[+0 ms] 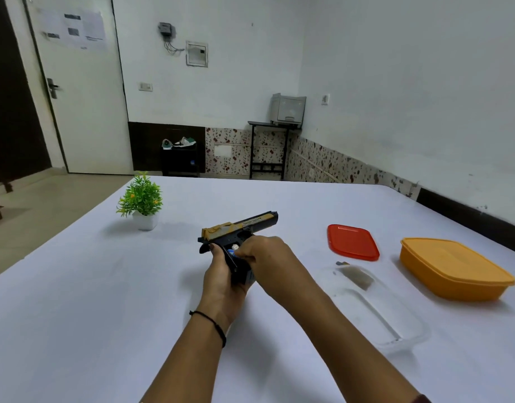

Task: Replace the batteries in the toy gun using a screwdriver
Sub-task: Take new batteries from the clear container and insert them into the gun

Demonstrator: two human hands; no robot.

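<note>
A black and gold toy gun (244,225) is held above the white table (105,286), barrel pointing away to the right. My left hand (218,274) wraps the grip from the left and below. My right hand (262,254) presses its fingertips on a blue and white battery (232,251) at the open side of the grip. A dark flat piece (355,275), perhaps the cover, lies in a clear tray (396,324) to the right. No screwdriver shows.
A red lid (352,242) lies right of the gun. An orange container (454,271) stands at the far right. A small potted plant (142,202) is at the back left. The table's left edge drops to the floor.
</note>
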